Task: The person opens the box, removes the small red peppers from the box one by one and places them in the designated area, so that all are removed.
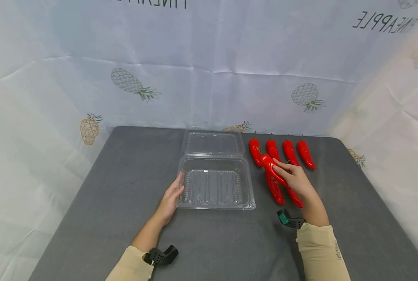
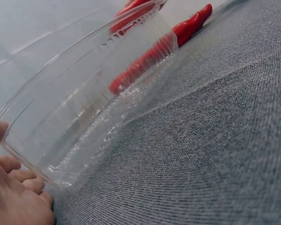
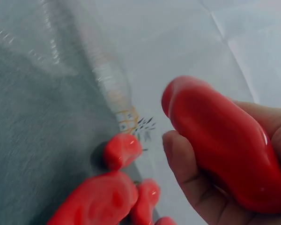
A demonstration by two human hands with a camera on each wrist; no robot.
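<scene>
A clear plastic container (image 1: 214,206), its hinged lid (image 1: 214,143) folded back, lies in the middle of the table. At its left side my left hand (image 1: 170,199) holds the rim, the thumb over the edge and the fingers along the outer wall; the left wrist view shows the fingers (image 2: 23,180) against that wall. To the right of the container, my right hand (image 1: 294,179) grips a glossy red chili pepper (image 3: 220,140) between thumb and fingers, above other peppers. Part of the held pepper is covered by the hand.
Several more red chili peppers stand in a row at the back right, including the rightmost pepper (image 1: 305,154). Others, such as one front pepper (image 1: 274,191), lie below the right hand. A pineapple-print curtain (image 1: 201,97) borders the grey table (image 1: 131,168).
</scene>
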